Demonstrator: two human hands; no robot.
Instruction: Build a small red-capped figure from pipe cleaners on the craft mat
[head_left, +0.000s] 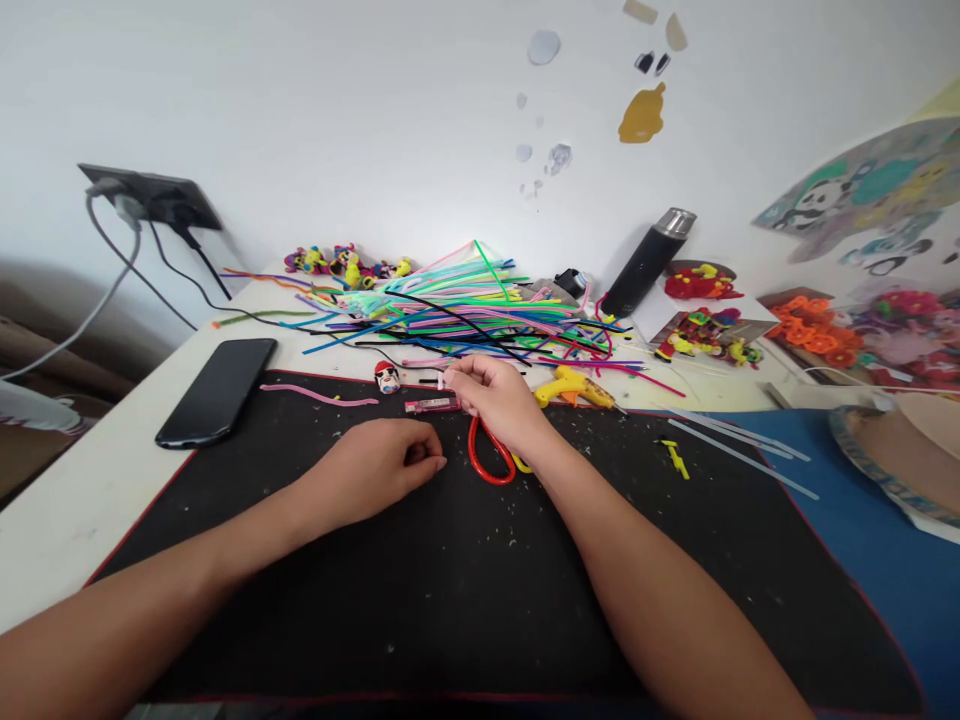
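Observation:
My left hand [379,468] rests on the black mat [420,600] with its fingers curled into a loose fist; whether it holds anything is hidden. My right hand [496,398] lies further back, fingers pinched on a short pale pink piece [442,379] at their tips. Red-handled scissors [491,458] lie under and beside that hand. A red lighter [431,405] and a small figure head with a red cap [387,377] sit just left of it. A pink pipe cleaner [319,396] lies on the mat's far left.
A heap of coloured pipe cleaners [465,305] fills the back of the table. A yellow glue gun [574,387], clear glue sticks [739,450], a black phone [217,390], a dark bottle [649,262] and several small finished figures [705,335] lie around. Cables hang at the left.

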